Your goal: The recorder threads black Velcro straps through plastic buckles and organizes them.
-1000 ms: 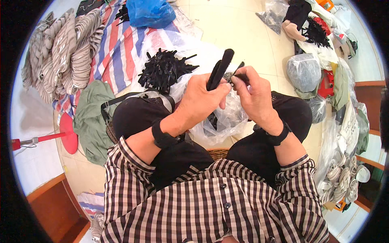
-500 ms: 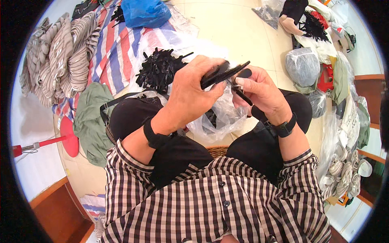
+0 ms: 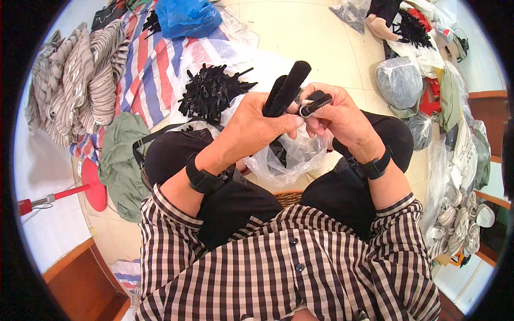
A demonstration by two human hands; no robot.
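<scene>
My left hand (image 3: 257, 125) grips a bundle of black straps (image 3: 287, 88) that sticks up and away from me. Close beside it, my right hand (image 3: 340, 120) pinches a small black buckle piece (image 3: 316, 102) against the bundle's side. Both hands hover over a clear plastic bag (image 3: 292, 155) that lies between my knees with more black pieces inside. A heap of loose black straps (image 3: 211, 92) lies on clear plastic sheeting just beyond my left hand.
A striped tarp (image 3: 147, 69) with folded striped cloth (image 3: 75, 80) lies at the far left, a blue bag (image 3: 187, 18) above it. A green bag (image 3: 120, 160) and red stand (image 3: 88, 184) sit left. Filled plastic bags (image 3: 399, 80) and piled goods line the right.
The strap bundle in my left hand has swung from lying nearly flat to pointing up and away. My right hand has brought the buckle piece against it.
</scene>
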